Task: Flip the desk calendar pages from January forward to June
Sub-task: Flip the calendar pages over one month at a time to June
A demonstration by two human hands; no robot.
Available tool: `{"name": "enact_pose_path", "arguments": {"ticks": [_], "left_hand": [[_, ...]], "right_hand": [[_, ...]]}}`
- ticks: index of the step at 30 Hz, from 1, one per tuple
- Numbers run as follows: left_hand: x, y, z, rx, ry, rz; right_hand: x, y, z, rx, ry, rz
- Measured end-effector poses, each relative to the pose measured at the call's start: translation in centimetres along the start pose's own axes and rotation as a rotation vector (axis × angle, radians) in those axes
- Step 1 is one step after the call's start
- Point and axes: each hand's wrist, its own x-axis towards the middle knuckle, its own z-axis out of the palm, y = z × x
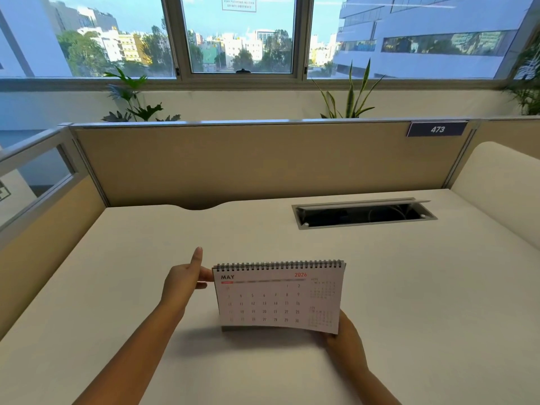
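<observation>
- Cream laminate, the desk (pixel 292 238) fills the lower room from where I stand, walled by a tan fabric partition (pixel 248 162) at twelve o'clock; a cable hatch (pixel 362 214) is sunk into the top at about one o'clock from the calendar.
- The desk calendar (pixel 279 296) stands near the front middle of the desk, tent-style, its black wire spiral (pixel 277 266) along the top edge.
- The showing page (pixel 277 302) looks like thin, light paper; its lower right corner curls off the stand. I'd judge it easy to crease or tear at the wire holes, so that free corner at five o'clock is the place to lift.
- The left hand (pixel 182 280) is at nine o'clock of the calendar, fingers against its upper left edge to steady it, thumb raised.
- The right hand (pixel 344 336) is at five o'clock, mostly behind the page; it seems to pinch the lifted corner, though the fingers are hidden.
- Writing: "MAY" and a red "2026" head the page, so one flip remains to June; a blue plate (pixel 437 129) on the partition reads "473". The window notice is too blurred to read.
</observation>
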Motion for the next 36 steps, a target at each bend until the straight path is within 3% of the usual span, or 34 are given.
{"name": "enact_pose_path", "arguments": {"ticks": [6, 17, 31, 36], "left_hand": [[0.3, 0.8, 0.1, 0.122, 0.024, 0.026], [-0.1, 2.5, 1.2, -0.120, -0.020, 0.000], [-1.1, 3.8, 0.6, -0.261, -0.122, 0.023], [-1.0, 4.3, 0.7, -0.201, -0.186, -0.004]], "right_hand": [[-0.1, 0.0, 0.0, -0.028, 0.014, 0.005], [0.2, 0.4, 0.3, -0.092, -0.006, -0.017], [0.2, 0.6, 0.2, -0.057, -0.015, -0.026], [0.2, 0.5, 0.3, -0.041, -0.004, -0.025]]}}
